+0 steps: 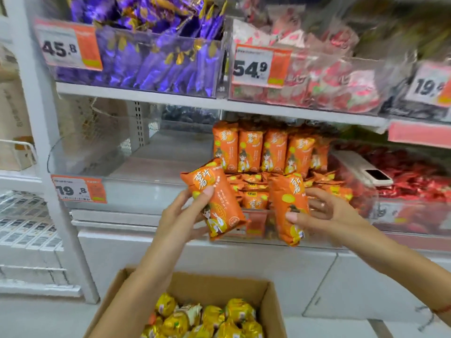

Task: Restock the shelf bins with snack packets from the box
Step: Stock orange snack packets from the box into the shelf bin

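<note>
My left hand (pixel 181 215) grips an orange snack packet (pixel 214 198), tilted, in front of the middle shelf. My right hand (pixel 324 211) holds a second orange packet (pixel 289 208) almost upright beside it. Both are just in front of a clear bin (pixel 361 191) that holds several of the same orange packets (pixel 266 152), some standing in a row at the back, others lying loose below. Left of it a clear bin (pixel 80 152) with a 19.8 price tag (pixel 79 190) has no packets visible. An open cardboard box (pixel 244 286) of yellow packets (pixel 212 318) sits below my arms.
The upper shelf holds a bin of purple packets (pixel 156 52) and a bin of red-and-white packets (pixel 329 81), each with a price tag. To the right a bin of red packets (pixel 415 176) has a phone (pixel 377 175) lying on its edge. A white shelf upright (pixel 39 118) stands left.
</note>
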### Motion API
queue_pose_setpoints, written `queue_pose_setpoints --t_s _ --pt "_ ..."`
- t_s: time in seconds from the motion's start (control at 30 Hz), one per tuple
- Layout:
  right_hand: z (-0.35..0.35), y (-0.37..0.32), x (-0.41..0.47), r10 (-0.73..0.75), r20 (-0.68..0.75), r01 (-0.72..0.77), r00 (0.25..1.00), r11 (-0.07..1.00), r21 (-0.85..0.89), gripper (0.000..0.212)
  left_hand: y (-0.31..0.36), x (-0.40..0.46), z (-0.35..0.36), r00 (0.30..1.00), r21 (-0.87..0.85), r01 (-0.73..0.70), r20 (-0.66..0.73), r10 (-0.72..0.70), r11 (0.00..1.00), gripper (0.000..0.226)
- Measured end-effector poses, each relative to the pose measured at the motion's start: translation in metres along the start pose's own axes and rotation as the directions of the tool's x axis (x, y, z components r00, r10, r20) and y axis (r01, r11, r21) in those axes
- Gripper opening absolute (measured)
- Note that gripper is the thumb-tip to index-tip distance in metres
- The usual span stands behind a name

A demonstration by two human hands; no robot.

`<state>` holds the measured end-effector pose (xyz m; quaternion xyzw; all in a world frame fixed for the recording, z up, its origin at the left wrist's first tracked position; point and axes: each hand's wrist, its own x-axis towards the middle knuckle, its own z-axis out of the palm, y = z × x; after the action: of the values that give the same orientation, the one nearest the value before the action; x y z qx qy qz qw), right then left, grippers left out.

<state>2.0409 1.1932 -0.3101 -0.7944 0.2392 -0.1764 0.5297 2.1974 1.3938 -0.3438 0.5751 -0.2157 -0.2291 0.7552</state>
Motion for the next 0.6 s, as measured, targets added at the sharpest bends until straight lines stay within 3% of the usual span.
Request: queue_pose_setpoints --t_s 0.1,0.23,0.47,0.6 --pt "-0.033 0.003 0.012 0.01 -0.182 -0.002 0.983 0.999 0.045 0.055 0.018 0.017 0.027 0.997 0.054 -0.065 0.052 0.062 0.996 0.033" --pt "-0.066 0.013 0.042 -0.027 -0.386 0.032 0.922 0.999 0.006 0.044 0.024 0.038 0.056 0.994 0.049 -0.106 0.039 0.104 0.993 0.027" --pt "-0.079 0.024 0.1 -0.165 -0.537 0.02 0.827 0.964 -0.265 0.055 0.022 0.057 0.08 0.993 0.104 -0.113 0.033 0.11 0.988 0.043" --pt "-0.071 0.034 0.13 -0.132 -0.568 -0.076 0.812 0.942 -0.326 0.06 0.021 0.064 0.081 0.996 0.113 -0.088 0.008 0.088 0.99 0.043"
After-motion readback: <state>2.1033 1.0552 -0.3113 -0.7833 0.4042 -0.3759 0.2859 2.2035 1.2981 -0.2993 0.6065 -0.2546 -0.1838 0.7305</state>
